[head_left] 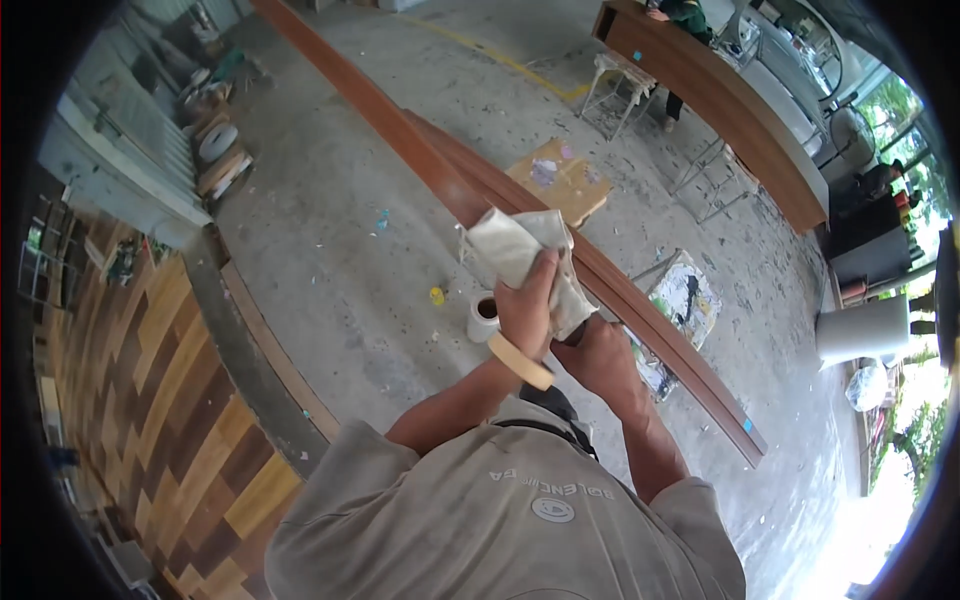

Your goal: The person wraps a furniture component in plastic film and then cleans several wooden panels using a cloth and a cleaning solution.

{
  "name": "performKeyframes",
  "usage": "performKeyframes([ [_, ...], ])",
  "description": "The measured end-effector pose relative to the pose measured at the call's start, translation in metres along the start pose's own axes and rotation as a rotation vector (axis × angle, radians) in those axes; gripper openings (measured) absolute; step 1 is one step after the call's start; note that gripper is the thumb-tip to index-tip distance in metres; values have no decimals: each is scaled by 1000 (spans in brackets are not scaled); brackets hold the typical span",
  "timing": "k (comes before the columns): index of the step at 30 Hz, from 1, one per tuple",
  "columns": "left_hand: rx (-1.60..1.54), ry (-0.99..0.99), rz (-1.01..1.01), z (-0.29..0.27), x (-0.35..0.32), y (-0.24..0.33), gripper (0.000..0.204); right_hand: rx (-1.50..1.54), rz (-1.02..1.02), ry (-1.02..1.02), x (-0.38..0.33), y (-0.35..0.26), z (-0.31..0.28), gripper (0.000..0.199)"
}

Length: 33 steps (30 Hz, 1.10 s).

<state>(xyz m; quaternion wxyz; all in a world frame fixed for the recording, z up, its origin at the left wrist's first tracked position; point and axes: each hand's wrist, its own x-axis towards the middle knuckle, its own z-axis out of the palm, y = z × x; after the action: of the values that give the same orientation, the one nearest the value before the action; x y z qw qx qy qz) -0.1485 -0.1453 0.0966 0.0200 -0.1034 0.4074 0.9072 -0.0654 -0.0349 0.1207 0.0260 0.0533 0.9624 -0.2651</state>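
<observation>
Grey concrete floor (330, 250), stained and flecked with paint. Patchwork of brown and tan wood panels (150, 400) along the left. Yellow painted line (500, 60) across the far floor. Long brown counter (720, 110) at upper right, white metal trestles (620, 90) beside it. Paint-spattered cardboard sheet (562, 178) flat on the concrete. Daylight and greenery (900, 110) beyond the open right side.

The person wears a loose grey-beige short-sleeved cotton shirt (500, 520) with a small round grey emblem (552, 509) and pale lettering; the forearms are bare.
</observation>
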Motion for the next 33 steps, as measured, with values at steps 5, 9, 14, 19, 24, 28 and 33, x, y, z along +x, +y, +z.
performKeyframes([
  [5, -168, -72, 169, -5, 33, 97, 23, 549, 50, -403, -40, 37, 1, 46],
  [9, -44, -100, 170, -15, 91, 192, 26, 242, 306, -296, -160, 159, 29, 29],
  [14, -94, -213, 315, -41, 158, 308, 25, 12, 254, 212, -203, 209, 37, 31],
  [19, 127, -310, 496, -69, 198, 463, 22, -65, 131, 257, -241, 260, 23, 33],
  [24, 12, -325, 647, -64, 191, 398, 23, -145, 275, 159, -219, 264, 44, 21],
  [28, -129, -362, 140, -42, 91, 159, 28, -64, 116, 479, -126, 174, 55, 26],
  [33, -286, -291, -51, -23, 35, 54, 27, -53, 39, 563, -62, 74, 43, 30],
])
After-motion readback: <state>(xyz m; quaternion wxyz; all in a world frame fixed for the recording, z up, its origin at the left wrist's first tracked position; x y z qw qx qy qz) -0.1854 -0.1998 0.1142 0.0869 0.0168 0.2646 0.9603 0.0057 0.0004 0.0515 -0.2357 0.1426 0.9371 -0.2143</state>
